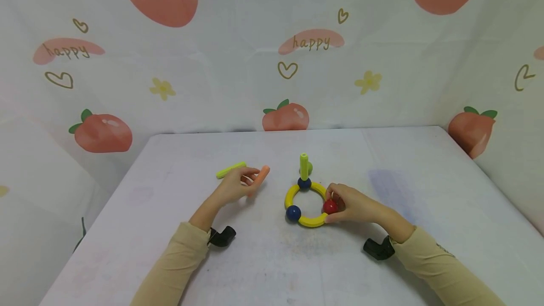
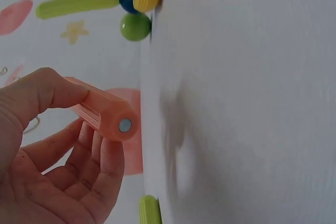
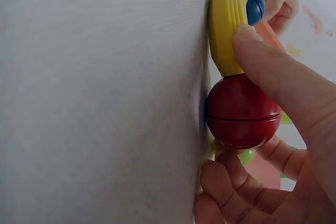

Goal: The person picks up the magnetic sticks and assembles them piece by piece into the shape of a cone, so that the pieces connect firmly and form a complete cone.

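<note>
Orange stick (image 1: 260, 177) in left hand (image 1: 235, 186); right hand (image 1: 352, 203) holds red ball (image 1: 329, 207).

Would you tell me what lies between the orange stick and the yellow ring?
In the head view, only bare table separates the orange stick from the yellow ring.

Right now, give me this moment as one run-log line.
left hand: holds orange stick | right hand: grips red ball on yellow ring | green stick: upright on ring
</note>
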